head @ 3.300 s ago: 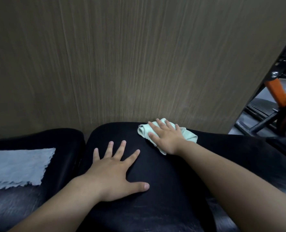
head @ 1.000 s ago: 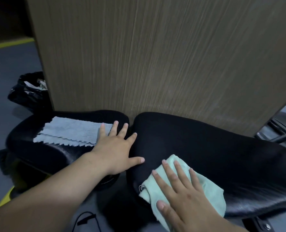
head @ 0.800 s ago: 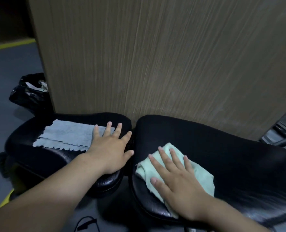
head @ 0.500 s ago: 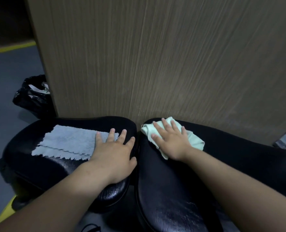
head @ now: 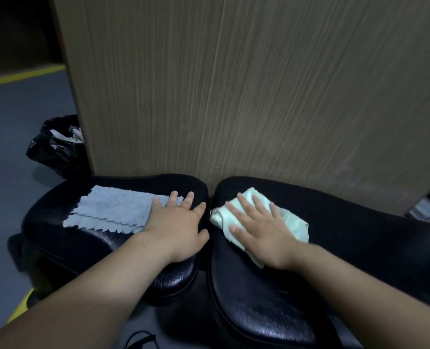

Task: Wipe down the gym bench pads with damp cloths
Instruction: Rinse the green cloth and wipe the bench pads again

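Note:
Two black bench pads sit side by side against a wooden panel. On the right pad my right hand lies flat, fingers spread, pressing a pale green cloth near the pad's left end. My left hand rests flat on the right end of the left pad, its fingertips on the edge of a folded grey cloth spread across that pad.
A tall wood-grain panel stands directly behind both pads. A black rubbish bag sits on the grey floor at the left. A yellow floor line runs far left. A black cable lies below between the pads.
My right hand with the green cloth slid from the pad's near edge to its far end, then came back slightly nearer. My left hand shifted onto the left pad and has stayed there.

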Action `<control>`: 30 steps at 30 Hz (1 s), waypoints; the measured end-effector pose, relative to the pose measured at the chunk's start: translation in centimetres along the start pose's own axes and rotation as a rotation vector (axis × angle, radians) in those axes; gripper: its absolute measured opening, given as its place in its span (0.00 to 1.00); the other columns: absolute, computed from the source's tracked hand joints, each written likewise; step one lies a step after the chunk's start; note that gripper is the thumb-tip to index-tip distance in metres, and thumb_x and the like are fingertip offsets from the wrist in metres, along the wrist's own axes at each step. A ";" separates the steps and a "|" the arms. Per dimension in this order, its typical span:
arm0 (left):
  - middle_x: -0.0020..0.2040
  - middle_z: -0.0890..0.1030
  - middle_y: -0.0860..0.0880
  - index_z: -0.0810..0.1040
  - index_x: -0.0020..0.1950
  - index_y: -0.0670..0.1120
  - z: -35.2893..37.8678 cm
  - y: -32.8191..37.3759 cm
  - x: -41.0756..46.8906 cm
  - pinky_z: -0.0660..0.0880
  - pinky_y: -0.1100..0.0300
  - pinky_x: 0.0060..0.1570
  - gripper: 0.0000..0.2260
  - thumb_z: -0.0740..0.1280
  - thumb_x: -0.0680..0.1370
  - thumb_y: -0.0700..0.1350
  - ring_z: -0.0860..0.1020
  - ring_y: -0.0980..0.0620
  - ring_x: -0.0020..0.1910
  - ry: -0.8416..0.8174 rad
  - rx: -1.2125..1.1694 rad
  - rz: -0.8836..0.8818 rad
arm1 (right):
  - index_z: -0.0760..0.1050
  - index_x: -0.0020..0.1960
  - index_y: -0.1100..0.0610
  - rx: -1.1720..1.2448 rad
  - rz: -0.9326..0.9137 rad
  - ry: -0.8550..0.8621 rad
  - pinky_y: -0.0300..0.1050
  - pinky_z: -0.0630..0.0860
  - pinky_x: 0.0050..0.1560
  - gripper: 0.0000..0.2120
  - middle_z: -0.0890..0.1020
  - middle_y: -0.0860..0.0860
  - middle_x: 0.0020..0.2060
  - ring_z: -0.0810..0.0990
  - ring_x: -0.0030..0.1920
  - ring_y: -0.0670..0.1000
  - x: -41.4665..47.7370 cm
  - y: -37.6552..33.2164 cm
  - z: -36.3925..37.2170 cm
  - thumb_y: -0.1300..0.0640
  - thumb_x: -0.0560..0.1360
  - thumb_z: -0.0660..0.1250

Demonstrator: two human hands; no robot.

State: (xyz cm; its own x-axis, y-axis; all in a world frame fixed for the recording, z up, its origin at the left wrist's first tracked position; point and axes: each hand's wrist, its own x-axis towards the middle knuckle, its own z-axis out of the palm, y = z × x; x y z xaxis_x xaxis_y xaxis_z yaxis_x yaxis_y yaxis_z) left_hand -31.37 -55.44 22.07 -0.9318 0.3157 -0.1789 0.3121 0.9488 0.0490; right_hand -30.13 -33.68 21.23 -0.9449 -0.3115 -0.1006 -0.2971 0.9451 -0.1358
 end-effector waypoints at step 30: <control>0.47 0.79 0.53 0.80 0.50 0.49 -0.9 0.0 3.1 0.72 0.53 0.50 0.11 0.58 0.78 0.49 0.77 0.50 0.48 0.434 -0.174 -0.081 | 0.66 0.72 0.50 0.003 -0.034 0.095 0.55 0.47 0.76 0.28 0.68 0.49 0.72 0.58 0.76 0.51 13.1 1.5 -1.1 0.36 0.80 0.49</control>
State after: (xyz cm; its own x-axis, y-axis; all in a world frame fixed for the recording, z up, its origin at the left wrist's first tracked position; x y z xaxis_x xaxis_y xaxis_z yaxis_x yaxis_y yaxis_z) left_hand -34.47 -54.48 22.42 -0.9547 0.1809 0.2362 0.2343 0.9464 0.2224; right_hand -43.08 -36.28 20.76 -0.9431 -0.3326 -0.0016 -0.3290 0.9338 -0.1408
